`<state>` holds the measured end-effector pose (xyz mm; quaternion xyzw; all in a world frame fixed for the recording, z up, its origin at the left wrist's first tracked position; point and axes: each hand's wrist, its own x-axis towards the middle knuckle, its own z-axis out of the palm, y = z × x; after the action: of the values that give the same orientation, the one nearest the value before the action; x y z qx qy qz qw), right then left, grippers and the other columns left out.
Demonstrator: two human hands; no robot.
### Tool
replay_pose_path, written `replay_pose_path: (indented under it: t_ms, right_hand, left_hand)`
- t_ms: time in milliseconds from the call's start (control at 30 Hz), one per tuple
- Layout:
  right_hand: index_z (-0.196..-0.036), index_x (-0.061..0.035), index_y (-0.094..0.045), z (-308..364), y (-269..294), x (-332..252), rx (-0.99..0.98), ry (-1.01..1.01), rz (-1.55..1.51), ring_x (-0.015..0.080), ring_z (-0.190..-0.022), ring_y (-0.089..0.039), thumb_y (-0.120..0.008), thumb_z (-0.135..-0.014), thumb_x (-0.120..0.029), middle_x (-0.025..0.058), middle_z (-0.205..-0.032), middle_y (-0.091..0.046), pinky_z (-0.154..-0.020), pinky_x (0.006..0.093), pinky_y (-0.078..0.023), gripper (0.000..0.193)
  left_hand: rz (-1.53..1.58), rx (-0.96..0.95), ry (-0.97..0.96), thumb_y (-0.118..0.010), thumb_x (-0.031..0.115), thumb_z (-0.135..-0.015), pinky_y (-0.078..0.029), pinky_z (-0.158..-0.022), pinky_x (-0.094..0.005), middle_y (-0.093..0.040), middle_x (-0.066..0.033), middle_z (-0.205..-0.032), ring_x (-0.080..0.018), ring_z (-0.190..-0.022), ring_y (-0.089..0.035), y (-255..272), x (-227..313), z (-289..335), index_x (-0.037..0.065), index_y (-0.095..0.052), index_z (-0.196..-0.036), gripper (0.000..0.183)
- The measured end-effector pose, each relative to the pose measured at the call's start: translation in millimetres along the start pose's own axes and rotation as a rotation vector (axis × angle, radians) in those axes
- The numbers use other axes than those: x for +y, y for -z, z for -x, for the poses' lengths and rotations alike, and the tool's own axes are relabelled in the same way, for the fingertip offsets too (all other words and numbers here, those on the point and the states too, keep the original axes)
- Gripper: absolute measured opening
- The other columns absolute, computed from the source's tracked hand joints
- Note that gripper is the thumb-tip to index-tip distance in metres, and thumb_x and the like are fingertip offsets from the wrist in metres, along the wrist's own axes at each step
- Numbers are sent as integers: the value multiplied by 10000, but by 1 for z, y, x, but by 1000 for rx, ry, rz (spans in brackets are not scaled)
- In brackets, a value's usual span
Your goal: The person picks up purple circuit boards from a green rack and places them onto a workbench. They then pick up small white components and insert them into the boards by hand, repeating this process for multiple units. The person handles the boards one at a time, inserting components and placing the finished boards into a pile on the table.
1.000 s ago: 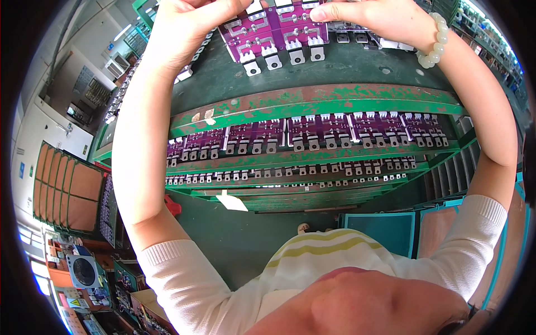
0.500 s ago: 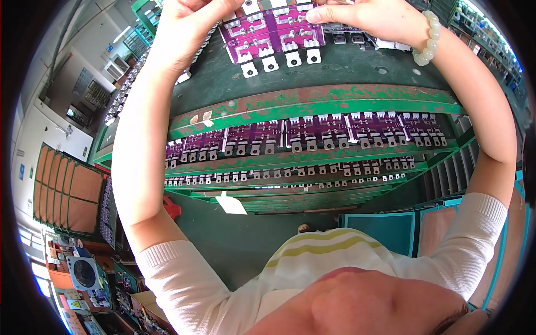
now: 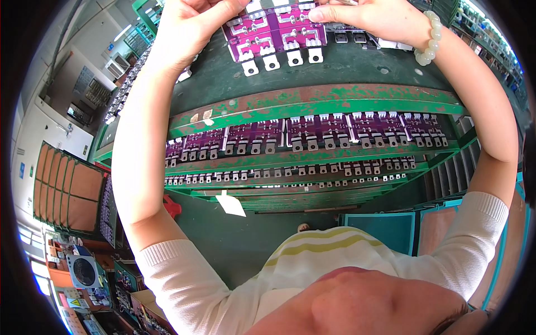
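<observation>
A purple circuit board (image 3: 272, 30) with metal-tabbed parts along its near edge is between my two hands, above the dark green top of a rack. My left hand (image 3: 192, 25) is closed on its upper left edge, thumb stretched along it. At the upper right edge, my right hand (image 3: 365, 17) grips the board with the thumb pressed on its face. The curled fingers of both hands are partly cut off by the top of the picture. A beaded bracelet (image 3: 430, 42) circles my right wrist.
More purple boards (image 3: 318, 133) stand in rows on the shelves below, behind a chipped green rail (image 3: 335, 99). Other parts (image 3: 357, 37) lie on the rack top beyond my right hand. A paper tag (image 3: 230, 205) hangs low. Teal-framed racks (image 3: 382, 231) stand behind at right.
The purple board has shifted very slightly to the right, with both hands still on it. Nothing else has visibly moved.
</observation>
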<state>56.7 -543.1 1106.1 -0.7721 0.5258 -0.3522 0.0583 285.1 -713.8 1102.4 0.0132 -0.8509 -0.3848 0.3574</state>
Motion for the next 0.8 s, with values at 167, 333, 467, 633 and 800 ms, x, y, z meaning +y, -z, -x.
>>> replay_pose_path:
  t_ms: [167, 333, 467, 633, 800]
  right_hand:
    - [-1164, 17, -719, 0, 1, -4, -9, -26, 56, 99, -930, -667, -750, -923, -119, 89, -1036, -773, -861, 275, -540, 278]
    - [-1171, 11, -719, 0, 2, 2, -22, 28, 43, 102, -917, -668, -747, -927, -129, 91, -1037, -773, -854, 278, -543, 283]
    - [-1170, 8, -721, -2, 3, 6, -45, 10, 47, 96, -916, -665, -750, -926, -134, 87, -1033, -772, -852, 278, -543, 284]
    - [-1157, 23, -720, 0, 1, 1, -36, -26, -14, 91, -919, -656, -750, -924, -103, 79, -1028, -769, -852, 272, -541, 267]
    - [-1128, 29, -718, 4, 1, 1, -43, -13, -92, 80, -912, -644, -750, -930, -87, 59, -1011, -757, -839, 262, -536, 231]
  left_hand:
    - [0, 7, -5, -678, 44, -976, -555, -810, -266, -764, -71, -967, -106, -851, -683, -1, -3, 0, -14, -748, -1049, 116]
    - [6, -8, -9, -670, 42, -983, -554, -811, -264, -763, -66, -967, -103, -856, -682, -3, -3, -2, -12, -743, -1047, 111]
    - [-3, -12, 15, -666, 39, -987, -549, -813, -258, -761, -59, -963, -97, -856, -678, -5, 1, -1, -11, -739, -1045, 106]
    - [15, -21, -3, -665, 38, -989, -543, -808, -245, -760, -54, -960, -89, -851, -673, -2, -8, -2, -13, -737, -1046, 105]
    - [-11, 6, -39, -670, 63, -995, -542, -797, -245, -760, -48, -942, -91, -846, -674, -3, -4, -2, -4, -738, -1041, 106]
